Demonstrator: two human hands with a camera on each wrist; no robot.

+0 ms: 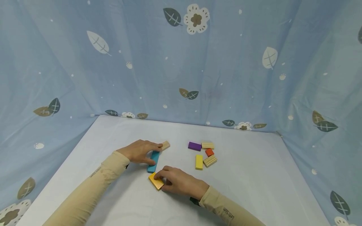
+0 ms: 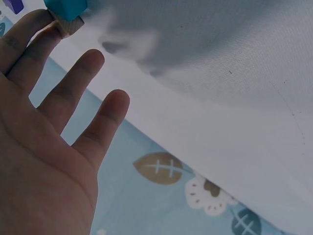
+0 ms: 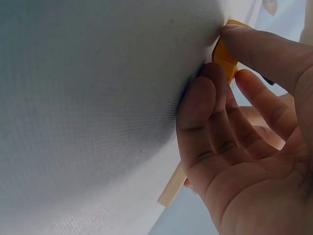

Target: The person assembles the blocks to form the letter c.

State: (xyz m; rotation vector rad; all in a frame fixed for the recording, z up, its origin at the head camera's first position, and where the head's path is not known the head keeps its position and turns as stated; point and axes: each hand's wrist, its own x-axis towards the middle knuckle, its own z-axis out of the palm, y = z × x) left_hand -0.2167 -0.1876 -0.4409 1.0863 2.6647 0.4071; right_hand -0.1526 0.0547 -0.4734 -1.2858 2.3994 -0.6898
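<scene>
A blue block (image 1: 153,161) and a small plain wooden block (image 1: 165,145) lie end to end on the white table. My left hand (image 1: 140,151) spreads over them, thumb on the blue block and fingertips at the wooden one. In the left wrist view, two fingers touch the wooden block (image 2: 68,25) below the blue block (image 2: 67,7), while the other two stretch out straight; the thumb is out of sight there. My right hand (image 1: 181,182) pinches an orange-yellow block (image 1: 156,181) just below the blue one, its thumb (image 3: 254,46) against the block's edge.
Right of the hands lie a purple block (image 1: 194,146), a yellow block (image 1: 199,162), a small red block (image 1: 209,152) and two ridged wooden pieces (image 1: 207,145). A blue leaf-patterned curtain (image 1: 158,62) encloses the white tabletop (image 1: 249,175) at the back and sides.
</scene>
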